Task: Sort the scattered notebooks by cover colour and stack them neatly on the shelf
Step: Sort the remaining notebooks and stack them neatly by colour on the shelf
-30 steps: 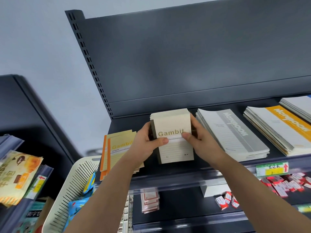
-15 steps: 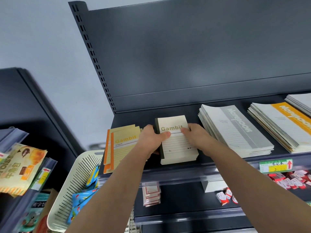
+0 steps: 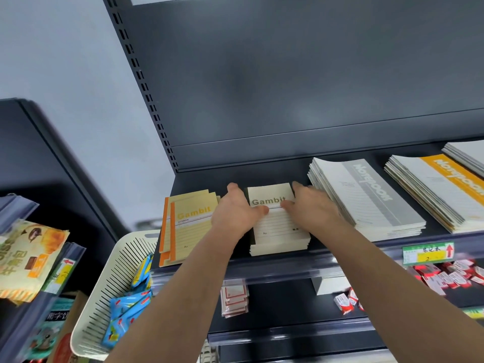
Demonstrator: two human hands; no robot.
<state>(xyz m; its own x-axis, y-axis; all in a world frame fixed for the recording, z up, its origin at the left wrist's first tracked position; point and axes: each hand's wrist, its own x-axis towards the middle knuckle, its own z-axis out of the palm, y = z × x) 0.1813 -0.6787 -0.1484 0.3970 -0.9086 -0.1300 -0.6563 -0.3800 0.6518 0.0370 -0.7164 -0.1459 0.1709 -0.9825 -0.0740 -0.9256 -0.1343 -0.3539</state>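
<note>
A stack of cream "Gambit" notebooks with dark spines (image 3: 280, 233) lies flat on the dark shelf (image 3: 199, 179). My left hand (image 3: 237, 214) presses its left side, thumb on the top cover. Against the stack's right side rests my right hand (image 3: 313, 209), fingers reaching past the far edge and thumb on the cover. To the left lies a small stack of yellow "Gambit" notebooks with orange spines (image 3: 187, 226), slightly fanned.
Right of the hands are stacks of large grey-banded notebooks (image 3: 366, 195) and orange-banded ones (image 3: 434, 189). A cream slotted basket (image 3: 104, 297) with blue packets stands lower left. Small red-and-white packs (image 3: 234, 297) fill the shelf below, behind a price-tag rail (image 3: 427, 254).
The cream stack has gone from being held tilted up to lying flat on the shelf. Both hands have slid further back along its sides.
</note>
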